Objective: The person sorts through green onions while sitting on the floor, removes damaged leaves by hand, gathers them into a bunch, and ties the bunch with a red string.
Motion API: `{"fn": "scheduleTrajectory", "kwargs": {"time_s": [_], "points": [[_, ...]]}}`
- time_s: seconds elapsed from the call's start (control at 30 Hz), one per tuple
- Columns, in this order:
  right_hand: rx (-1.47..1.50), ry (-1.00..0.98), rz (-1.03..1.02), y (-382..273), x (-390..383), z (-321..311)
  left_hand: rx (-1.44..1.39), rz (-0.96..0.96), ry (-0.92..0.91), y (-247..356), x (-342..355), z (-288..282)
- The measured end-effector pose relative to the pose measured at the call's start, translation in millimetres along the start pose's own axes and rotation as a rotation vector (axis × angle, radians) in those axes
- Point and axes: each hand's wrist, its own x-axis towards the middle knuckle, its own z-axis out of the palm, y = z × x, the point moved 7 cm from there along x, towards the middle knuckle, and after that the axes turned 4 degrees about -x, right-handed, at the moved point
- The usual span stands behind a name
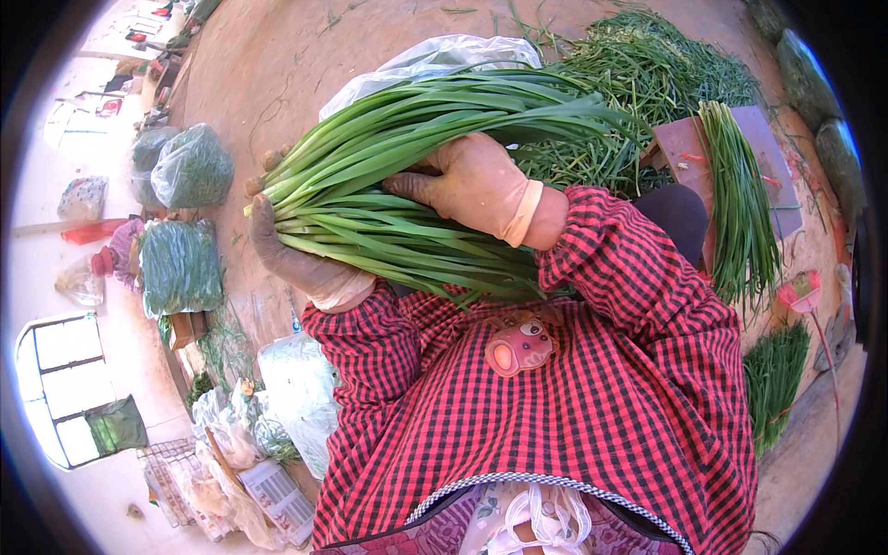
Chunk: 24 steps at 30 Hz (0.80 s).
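Bare brown earth floor (277, 83) spreads out under a thick bundle of long flat green chive-like leaves (416, 176), which is held up in front of the person's red-and-black checked smock (592, 388). The left hand (287, 259), in a worn greyish glove, cups the bundle from below near its cut end, fingers curled up around the stalks. The right hand (472, 185), in a tan rubber glove, lies over the top of the bundle near its middle, closed down on the leaves. The leaves look light, soft and limp, likely to bruise or slide apart if squeezed loosely, so the firm stalk end by the left hand seems the surest place to grip. Beyond the bundle lies a white plastic sheet (435, 55) and a loose heap of thin green cuttings (647, 74). To the right of the bundle, a second neat sheaf of green leaves (740, 203) drapes over a reddish-brown board (684, 148), and a smaller green bunch (772, 379) lies lower right. To the left of the bundle stand clear plastic bags stuffed with greens (185, 166), with a flatter packed bag (180, 268) below them; no labels can be made out on them. A pale crumpled plastic bag (296, 388) sits below the bundle's left end, with a white slatted crate (277, 495) lower still.
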Motion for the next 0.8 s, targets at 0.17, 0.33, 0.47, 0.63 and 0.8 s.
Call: {"fn": "scheduleTrajectory", "kwargs": {"time_s": [0.17, 0.33, 0.47, 0.63, 0.8], "points": [[0.385, -0.186, 0.370, 1.0, -3.7, 3.6, -0.038, -0.009, 0.000, -1.1, -3.6, 1.5], [0.320, -0.263, 0.413, 9.8, -10.2, 1.3, -0.030, -0.054, 0.032, -4.7, -2.9, -10.9], [0.259, -0.290, 0.423, 9.8, -13.7, -7.1, 0.007, -0.100, 0.044, -8.0, -2.5, -12.1], [0.220, -0.294, 0.504, 22.4, -22.1, -28.9, -0.057, -0.151, 0.030, -1.4, 1.6, -18.7], [0.272, -0.249, 0.552, 35.6, -46.7, -81.2, -0.001, -0.087, 0.100, 30.7, 15.6, -52.0]]}}
